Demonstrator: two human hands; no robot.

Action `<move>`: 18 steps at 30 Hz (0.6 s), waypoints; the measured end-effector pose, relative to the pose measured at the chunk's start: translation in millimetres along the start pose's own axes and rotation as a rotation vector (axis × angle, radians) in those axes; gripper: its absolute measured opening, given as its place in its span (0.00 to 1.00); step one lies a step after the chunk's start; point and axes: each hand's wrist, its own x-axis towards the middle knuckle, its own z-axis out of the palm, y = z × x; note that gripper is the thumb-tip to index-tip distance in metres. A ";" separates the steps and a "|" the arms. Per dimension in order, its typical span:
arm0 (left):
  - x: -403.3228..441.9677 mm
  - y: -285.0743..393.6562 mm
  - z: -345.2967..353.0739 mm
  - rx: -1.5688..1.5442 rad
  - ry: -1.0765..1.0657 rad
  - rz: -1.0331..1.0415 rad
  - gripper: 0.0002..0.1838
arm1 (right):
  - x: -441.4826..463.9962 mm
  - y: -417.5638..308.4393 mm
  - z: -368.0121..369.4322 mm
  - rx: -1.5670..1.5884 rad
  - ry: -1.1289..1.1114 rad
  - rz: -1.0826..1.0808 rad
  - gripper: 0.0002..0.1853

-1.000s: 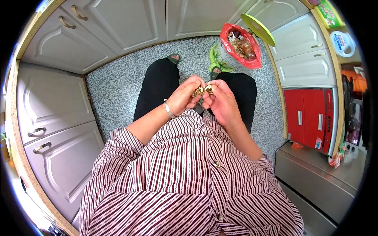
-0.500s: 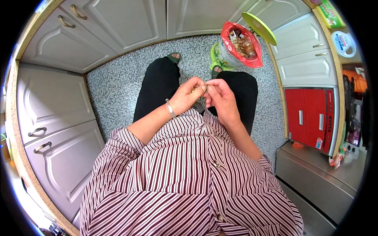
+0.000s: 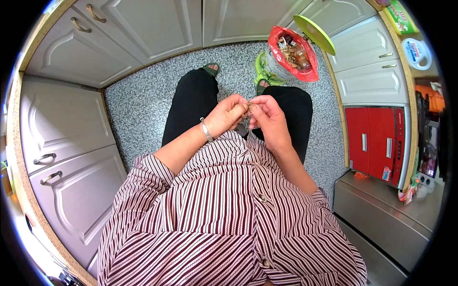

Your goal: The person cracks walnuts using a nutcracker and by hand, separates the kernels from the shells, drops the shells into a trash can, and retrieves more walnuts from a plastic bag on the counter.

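My left hand (image 3: 226, 115), with a metal band on its wrist, is closed in a pinch at lap height. My right hand (image 3: 271, 121) meets it fingertip to fingertip and is also pinched. A small brownish piece (image 3: 249, 107) shows between the fingertips of both hands; most of it is hidden and its exact kind cannot be made out. Both hands sit over the gap between the knees, in front of the striped shirt (image 3: 210, 200).
Beyond the right knee stands a bin lined with a red bag (image 3: 312, 74), holding brown scraps (image 3: 296, 55) and clear plastic. Its green lid (image 3: 315, 34) is raised. Pale cabinets (image 3: 71, 114) surround the grey speckled floor (image 3: 138, 95). A red-fronted appliance (image 3: 374, 143) is at right.
The fingertips have shifted very slightly around the small brownish piece. Both hands stay together in the same place, and the bin and legs are unmoved.
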 end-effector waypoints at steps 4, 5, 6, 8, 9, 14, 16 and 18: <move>0.7 -2.2 -2.5 0.072 -0.019 0.027 0.11 | -0.7 2.3 0.9 -0.019 0.035 0.033 0.06; 0.7 -2.1 -3.0 0.071 -0.034 0.014 0.11 | -0.9 2.4 1.5 -0.079 0.072 0.029 0.06; 0.5 -1.7 -2.7 0.069 -0.049 0.000 0.10 | -1.1 2.7 1.5 -0.079 0.073 0.029 0.06; -0.4 -1.5 -1.3 0.023 -0.056 -0.035 0.10 | -1.3 3.2 1.1 -0.210 0.102 -0.061 0.06; -1.1 -0.3 -0.5 -0.022 -0.060 -0.070 0.09 | -0.2 2.0 0.3 -0.210 0.102 -0.061 0.06; -2.1 9.3 -4.8 -0.219 -0.151 -0.094 0.07 | -0.5 -2.1 -3.0 0.181 0.058 0.084 0.08; -1.8 10.9 -6.8 -0.287 -0.182 -0.107 0.08 | -0.7 -2.1 -3.7 0.210 0.033 0.076 0.09; -2.1 12.4 -6.7 -0.355 -0.213 -0.083 0.11 | -0.9 -3.9 -2.8 0.241 0.008 0.069 0.09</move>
